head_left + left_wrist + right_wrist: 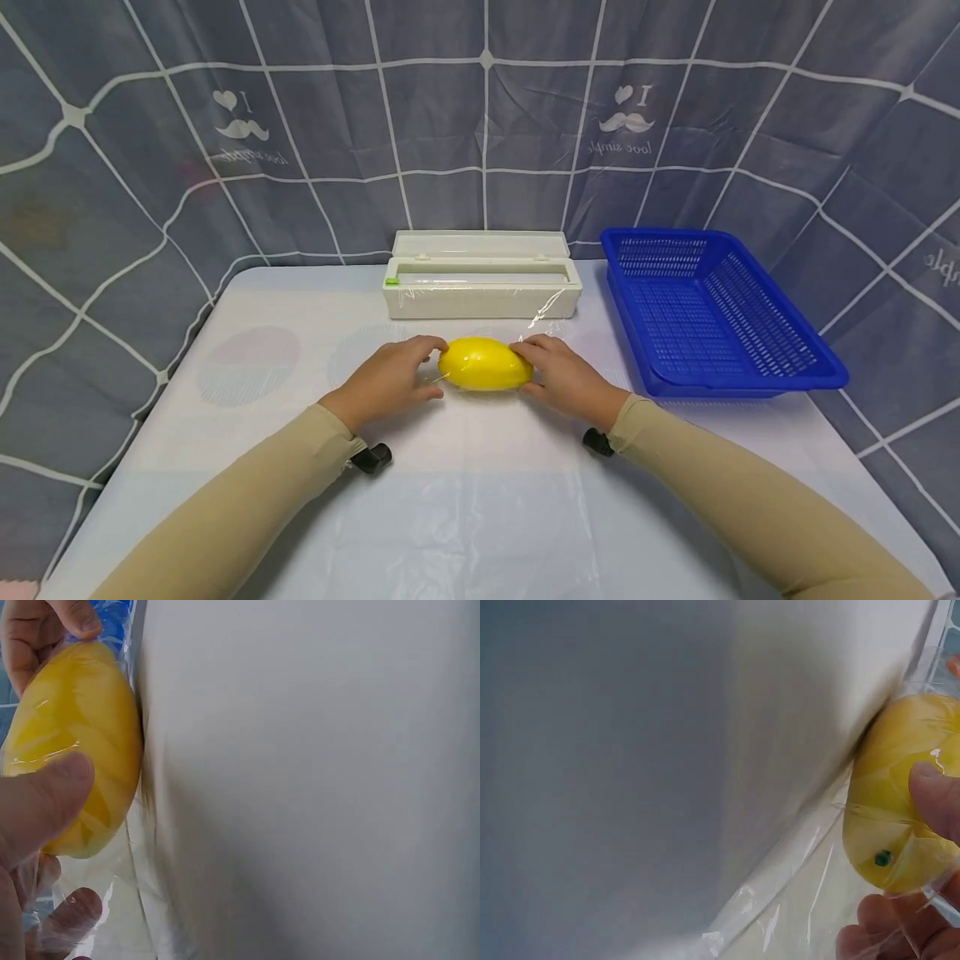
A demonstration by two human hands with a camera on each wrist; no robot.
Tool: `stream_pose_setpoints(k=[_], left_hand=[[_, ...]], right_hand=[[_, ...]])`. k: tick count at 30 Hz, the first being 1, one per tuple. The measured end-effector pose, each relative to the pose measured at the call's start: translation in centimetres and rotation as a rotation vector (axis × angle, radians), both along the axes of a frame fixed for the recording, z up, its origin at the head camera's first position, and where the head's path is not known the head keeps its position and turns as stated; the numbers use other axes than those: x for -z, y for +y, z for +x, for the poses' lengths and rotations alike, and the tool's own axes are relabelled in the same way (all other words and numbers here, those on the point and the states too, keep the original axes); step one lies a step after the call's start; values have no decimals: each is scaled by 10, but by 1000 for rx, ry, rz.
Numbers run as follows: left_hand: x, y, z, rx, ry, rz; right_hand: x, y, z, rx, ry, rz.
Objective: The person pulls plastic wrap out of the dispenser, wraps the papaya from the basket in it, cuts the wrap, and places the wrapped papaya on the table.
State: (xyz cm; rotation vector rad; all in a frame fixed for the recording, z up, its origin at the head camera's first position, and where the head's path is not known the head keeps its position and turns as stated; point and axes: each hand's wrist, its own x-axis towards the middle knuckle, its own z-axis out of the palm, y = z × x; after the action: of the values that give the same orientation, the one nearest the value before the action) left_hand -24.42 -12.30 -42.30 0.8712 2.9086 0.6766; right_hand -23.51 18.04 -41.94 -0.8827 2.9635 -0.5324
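A smooth yellow oval fruit [486, 367] lies crosswise between the two hands in the head view. Clear cling film [776, 919] covers it, with creases and shiny folds. At its left end, my left hand [388, 379] grips the wrapped fruit; the left thumb [56, 796] lies across it in the left wrist view. My right hand [567, 377] holds the other end, thumb on the film and fingers curled beneath. A small green stem spot [883, 858] shows near that end in the right wrist view.
Behind the fruit stands a white cling film dispenser [483, 303], its lid [482, 244] raised and a green piece [392, 282] at its left. A blue perforated basket [645, 350] sits at the right on the white-covered table [465, 517]. A grey checked curtain [435, 117] hangs around the back.
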Motion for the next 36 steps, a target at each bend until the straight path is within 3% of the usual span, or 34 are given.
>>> stream_pose_setpoints(k=[8,15,28,36], left_hand=[[6,3,-4,-13,29,18],[8,1,-7,30,63,-19],[9,0,-12,-21,-22,-9],[6,1,-17,-56,-98,18]], right_hand=[[3,0,-3,5,-54,-49],[7,-2,-8,23,-91,-39],[4,-1,-11,28,-73,-52],[3,-1,-17,81,-155,-83]])
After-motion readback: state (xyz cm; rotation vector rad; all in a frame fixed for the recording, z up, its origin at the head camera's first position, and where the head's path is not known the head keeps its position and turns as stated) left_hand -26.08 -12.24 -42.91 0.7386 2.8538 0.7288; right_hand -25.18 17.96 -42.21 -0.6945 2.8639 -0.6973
